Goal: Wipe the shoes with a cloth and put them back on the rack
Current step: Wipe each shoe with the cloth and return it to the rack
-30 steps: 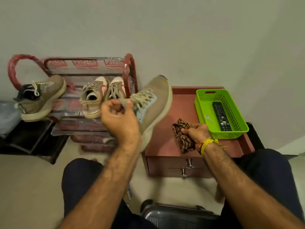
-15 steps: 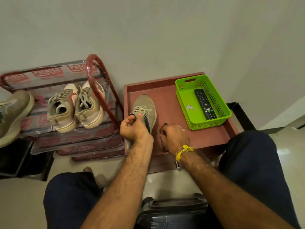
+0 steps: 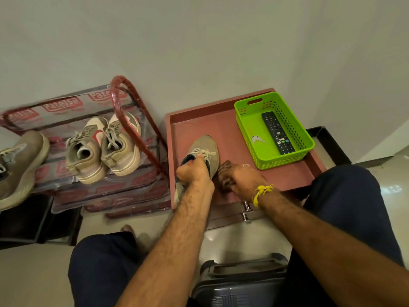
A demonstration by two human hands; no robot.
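Note:
A tan running shoe (image 3: 207,149) rests on the reddish-brown low table (image 3: 230,129), toe pointing away from me. My left hand (image 3: 193,171) grips it at the tongue and laces. Just to its right my right hand (image 3: 242,179) holds a brown checked cloth (image 3: 224,173) against the shoe's side; most of the cloth is hidden under the fingers. The red shoe rack (image 3: 124,103) stands at left with a beige and white pair of sneakers (image 3: 104,147) on its shelf. The matching tan shoe (image 3: 18,162) lies at the far left edge.
A green plastic basket (image 3: 294,129) at the table's back right holds a black remote (image 3: 277,132) and a key (image 3: 256,139). The table has drawer knobs (image 3: 246,210) at its front. A dark grey case (image 3: 239,282) sits between my knees. A black stand (image 3: 327,138) is behind the table.
The tan shoe came down from mid-air near the rack onto the table. My right hand brought the cloth up against its side. The view shifted right.

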